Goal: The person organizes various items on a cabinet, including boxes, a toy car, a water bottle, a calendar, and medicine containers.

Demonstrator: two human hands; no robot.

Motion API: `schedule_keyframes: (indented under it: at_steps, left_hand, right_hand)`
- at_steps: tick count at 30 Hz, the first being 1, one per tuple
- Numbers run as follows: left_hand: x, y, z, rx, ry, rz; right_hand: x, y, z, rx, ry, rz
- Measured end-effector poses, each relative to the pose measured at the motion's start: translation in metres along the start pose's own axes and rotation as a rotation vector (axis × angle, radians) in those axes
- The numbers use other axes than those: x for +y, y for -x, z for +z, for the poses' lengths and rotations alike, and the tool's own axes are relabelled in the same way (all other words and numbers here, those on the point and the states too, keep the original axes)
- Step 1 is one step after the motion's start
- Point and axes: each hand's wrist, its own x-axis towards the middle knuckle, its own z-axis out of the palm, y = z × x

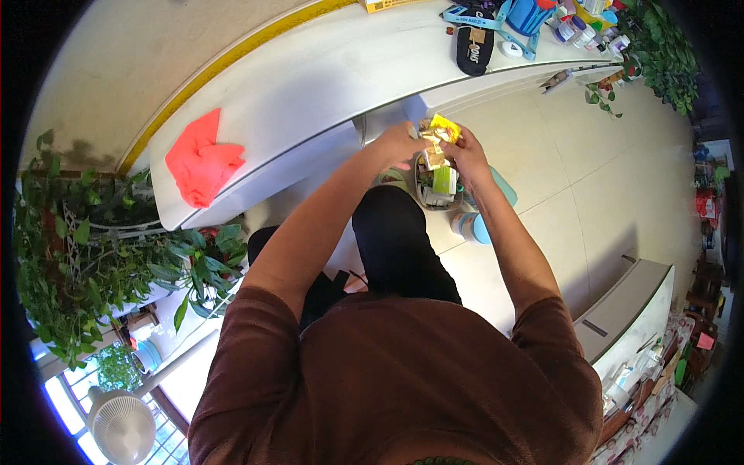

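My right hand point(469, 156) grips a small yellow and clear plastic packet point(445, 125) by its right side, thumb across the front. My left hand point(400, 145) is at the packet's left edge, a fingertip against it; whether it grips is unclear. Glare hides part of the packet's surface. Directly below, a clear plastic bin point(440, 201) on the floor holds small boxes and packs, among them a green and white box point(445, 180). Beside the bin, a tub with a light-blue lid point(479, 228) lies near my right forearm. A teal object point(503, 189) is partly hidden behind that arm.
A long white cabinet top point(325, 75) runs ahead, bearing a coral cloth point(203, 160), a black pouch point(474, 51) and several bottles point(568, 29). Potted plants point(87, 256) stand at left. Another white-topped cabinet point(625, 302) is at right. Tiled floor point(558, 157) lies between.
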Motion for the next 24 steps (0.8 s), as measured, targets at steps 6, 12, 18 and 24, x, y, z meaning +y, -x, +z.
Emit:
schedule_keyframes:
  at_steps: [6,12,18,24]
  left_hand:
    - [-0.044,-0.070,-0.013,-0.388,-0.010,-0.134]
    - [-0.123,-0.121,-0.014,-0.425,0.136,-0.199]
    - [-0.180,-0.175,0.023,-0.425,0.295,-0.346]
    - [-0.196,-0.182,0.033,-0.429,0.363,-0.401]
  right_hand:
    - [0.105,-0.068,-0.065,0.222,0.652,-0.161]
    - [0.177,-0.100,-0.059,0.141,1.018,-0.146]
    - [0.238,-0.130,-0.073,0.082,1.244,-0.261]
    - [0.217,-0.129,-0.050,0.124,1.189,-0.233]
